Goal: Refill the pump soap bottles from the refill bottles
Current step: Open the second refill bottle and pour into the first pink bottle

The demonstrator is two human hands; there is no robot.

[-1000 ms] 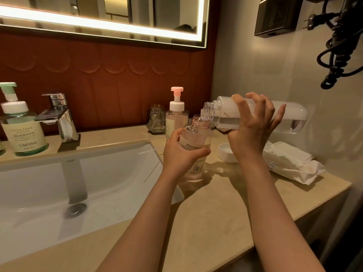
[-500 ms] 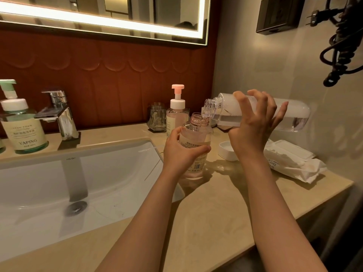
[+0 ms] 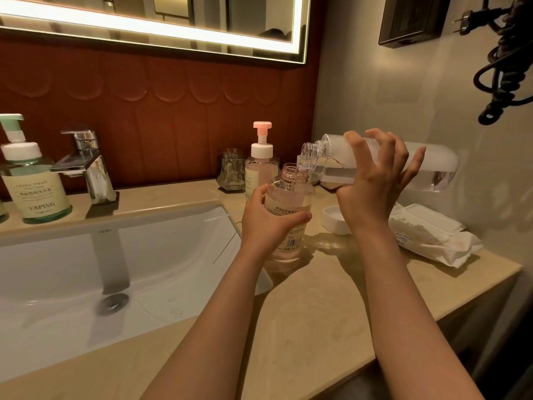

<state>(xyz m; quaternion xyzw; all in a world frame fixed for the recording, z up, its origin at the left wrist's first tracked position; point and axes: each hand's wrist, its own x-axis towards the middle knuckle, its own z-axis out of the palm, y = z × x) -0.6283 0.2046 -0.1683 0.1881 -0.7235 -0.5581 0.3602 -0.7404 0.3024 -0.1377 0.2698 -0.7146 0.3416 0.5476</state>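
Here, at the table just right of the sink, the left grip wraps the label of an uncapped pink soap bottle while the right grip clasps a clear refill bottle at mid-body, tipped almost flat, its mouth over the pink neck. Both look like light, slick, fairly stiff plastic; the refill bottle's liquid likely shifts its weight, so a mid-body hold suits.
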